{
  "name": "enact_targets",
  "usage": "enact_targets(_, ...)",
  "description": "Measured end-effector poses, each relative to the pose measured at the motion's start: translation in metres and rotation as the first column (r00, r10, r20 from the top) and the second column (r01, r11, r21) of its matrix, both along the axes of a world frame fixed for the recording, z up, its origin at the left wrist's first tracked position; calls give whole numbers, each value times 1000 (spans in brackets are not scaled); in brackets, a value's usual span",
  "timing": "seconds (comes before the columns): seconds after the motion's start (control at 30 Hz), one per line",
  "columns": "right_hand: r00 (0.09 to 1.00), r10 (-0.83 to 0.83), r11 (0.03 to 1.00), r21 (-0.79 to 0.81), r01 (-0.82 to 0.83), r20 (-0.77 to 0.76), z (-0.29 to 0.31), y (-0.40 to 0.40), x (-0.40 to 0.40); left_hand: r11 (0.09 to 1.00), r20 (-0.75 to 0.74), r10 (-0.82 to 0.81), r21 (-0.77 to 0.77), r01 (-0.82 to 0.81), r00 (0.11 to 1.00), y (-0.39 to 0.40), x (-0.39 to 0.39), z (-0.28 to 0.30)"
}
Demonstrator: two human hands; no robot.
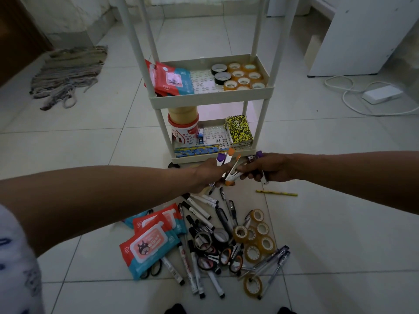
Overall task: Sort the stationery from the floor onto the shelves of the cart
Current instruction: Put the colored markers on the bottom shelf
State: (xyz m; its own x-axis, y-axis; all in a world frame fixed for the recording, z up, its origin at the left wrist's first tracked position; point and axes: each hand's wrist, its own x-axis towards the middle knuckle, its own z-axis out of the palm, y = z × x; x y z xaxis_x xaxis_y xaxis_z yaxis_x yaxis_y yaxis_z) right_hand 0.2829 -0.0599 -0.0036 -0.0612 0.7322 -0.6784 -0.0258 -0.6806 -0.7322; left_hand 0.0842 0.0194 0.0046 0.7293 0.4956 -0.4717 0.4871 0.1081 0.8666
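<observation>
Both arms reach out in front of the cream cart (210, 96). My left hand (207, 175) grips a bunch of highlighters (230, 165) with purple and orange caps. My right hand (269, 167) holds more markers, a purple cap sticking out on top, and its fingers touch the left hand's bunch. Below on the floor lies a heap of black-and-white markers (199, 214), pens (275, 260), scissors (229, 257), clear tape rolls (256, 236) and wet-wipe packs (149, 245). A yellow pencil (276, 192) lies apart to the right.
The cart's middle shelf holds wipe packs (172, 79), black tape (221, 73) and clear tape rolls (246, 75). The bottom shelf carries a tub (183, 130), a yellow notebook (239, 130) and pencils (197, 150). A rag (68, 73) lies left; a power strip (382, 94) and white cabinet (362, 35) right.
</observation>
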Motion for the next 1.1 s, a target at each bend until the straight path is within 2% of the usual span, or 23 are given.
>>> enact_targets(0.17, 995, -93, 995, 44, 94, -40, 3, 3, 2, 984, -60, 52, -170, -62, 997, 9, -9, 3)
enact_targets(0.3, 991, -127, 989, 75, 130, -40, 3, 6, -1, 992, -30, 34, -124, -37, 999, 9, -11, -2)
enact_targets(0.37, 992, -123, 990, 75, 121, 13, 4, 8, -3, 993, -20, 51, -102, -53, 999, 9, -9, -7)
enact_targets(0.43, 988, -136, 990, 58, 132, 76, 5, 11, -4, 989, -8, 68, -128, -69, 998, 8, -9, -9)
enact_targets(0.53, 982, -166, 986, 42, 163, 90, 6, 14, -5, 983, 17, 55, -177, -51, 998, 8, -9, -8)
enact_targets(0.67, 978, -206, 978, 32, 205, 38, 11, 16, -5, 983, 21, 9, -182, -5, 1000, 7, -9, 0)
enact_targets(0.83, 968, -250, 967, 51, 251, -31, 12, 18, -13, 986, -14, 27, -166, -29, 1000, 5, -8, 5)
enact_targets(0.97, 954, -299, 952, 72, 299, -6, 10, 21, -17, 983, 6, 98, -156, -96, 995, 6, -7, 4)
enact_targets(1.1, 933, -323, 939, 70, 337, -156, 16, 25, -17, 966, 57, 190, -188, -176, 980, 10, -8, 6)
